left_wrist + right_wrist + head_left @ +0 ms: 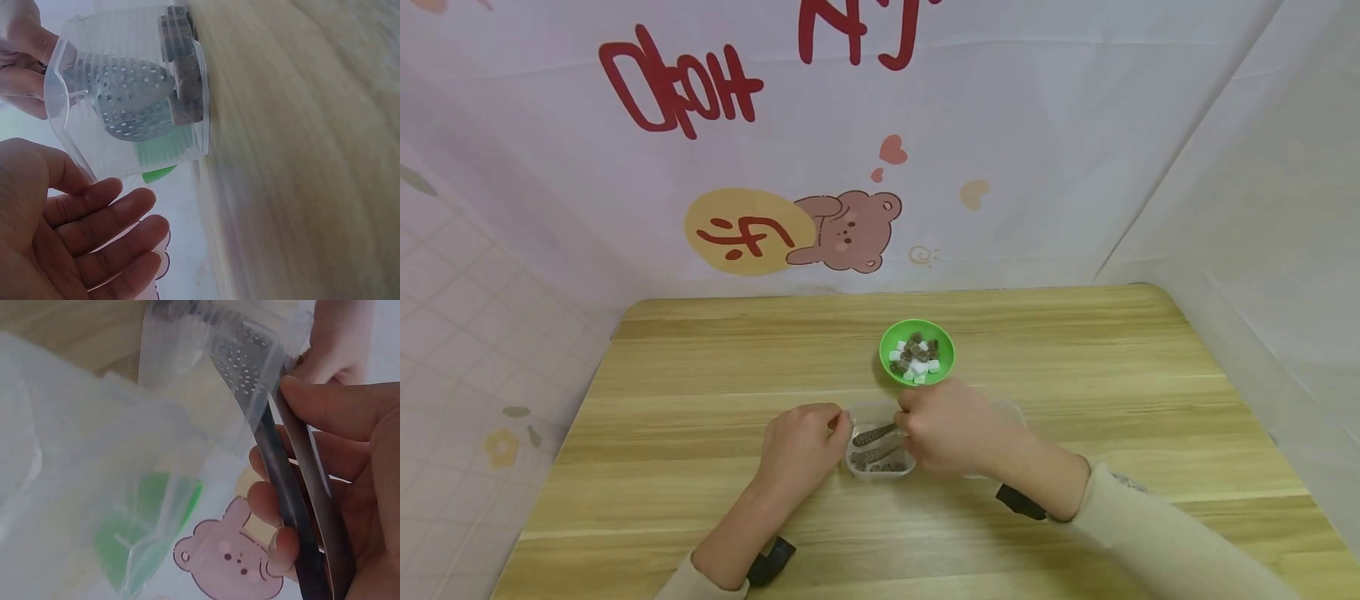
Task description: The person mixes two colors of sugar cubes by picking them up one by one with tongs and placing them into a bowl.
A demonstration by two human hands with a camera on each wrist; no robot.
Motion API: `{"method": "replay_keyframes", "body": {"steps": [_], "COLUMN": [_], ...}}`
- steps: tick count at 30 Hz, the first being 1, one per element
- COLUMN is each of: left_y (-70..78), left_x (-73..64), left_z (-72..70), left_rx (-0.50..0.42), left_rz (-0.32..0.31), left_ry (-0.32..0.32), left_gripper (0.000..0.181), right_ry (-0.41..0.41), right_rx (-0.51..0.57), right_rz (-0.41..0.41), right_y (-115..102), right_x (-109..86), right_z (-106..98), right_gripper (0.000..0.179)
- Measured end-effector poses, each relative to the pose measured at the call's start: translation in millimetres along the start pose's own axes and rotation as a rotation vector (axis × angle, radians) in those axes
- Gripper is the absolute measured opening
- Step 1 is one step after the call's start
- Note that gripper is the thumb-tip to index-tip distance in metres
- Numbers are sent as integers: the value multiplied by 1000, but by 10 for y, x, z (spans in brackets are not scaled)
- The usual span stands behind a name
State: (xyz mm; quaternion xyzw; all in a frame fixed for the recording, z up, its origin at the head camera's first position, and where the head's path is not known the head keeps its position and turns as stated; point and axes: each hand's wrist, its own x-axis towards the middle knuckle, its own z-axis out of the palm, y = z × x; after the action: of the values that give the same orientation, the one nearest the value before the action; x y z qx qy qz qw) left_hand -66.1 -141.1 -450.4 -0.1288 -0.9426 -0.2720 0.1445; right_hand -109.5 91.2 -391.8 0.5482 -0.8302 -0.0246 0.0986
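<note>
A small clear plastic container [880,476] stands on the table with several brown cubes [187,87] in it. My left hand [801,446] pinches its left rim between thumb and index finger, the other fingers loosely bent. My right hand [951,429] grips a pair of metal tongs [306,487], thumb on one arm and fingers curled round the other. The perforated heads of the tongs [134,100] are inside the container, above and beside the cubes, with a gap between the two arms. Beyond the hands sits a green bowl [886,367] holding brown and white cubes.
A second clear plastic container [1013,410] lies to the right, mostly hidden under my right hand and forearm. The wooden table [700,358] ends at a printed cloth [1000,125] behind, with more cloth hanging on both sides.
</note>
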Motion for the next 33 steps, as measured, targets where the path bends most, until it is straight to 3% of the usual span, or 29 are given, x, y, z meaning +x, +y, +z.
{"method": "replay_keyframes", "body": {"steps": [19, 26, 33], "left_y": [-18, -25, -10], "left_x": [-1, -5, 1], "left_z": [-1, 15, 4], "left_rx": [2, 1, 8], "left_rz": [10, 17, 10], "left_ry": [3, 16, 14], "left_gripper": [35, 34, 28], "right_ry": [-4, 9, 91], "right_rx": [-59, -19, 98], "right_rz": [13, 19, 82], "right_y": [-31, 32, 167], "right_x": [84, 34, -120], "right_z": [25, 2, -49], "right_gripper": [22, 22, 17]}}
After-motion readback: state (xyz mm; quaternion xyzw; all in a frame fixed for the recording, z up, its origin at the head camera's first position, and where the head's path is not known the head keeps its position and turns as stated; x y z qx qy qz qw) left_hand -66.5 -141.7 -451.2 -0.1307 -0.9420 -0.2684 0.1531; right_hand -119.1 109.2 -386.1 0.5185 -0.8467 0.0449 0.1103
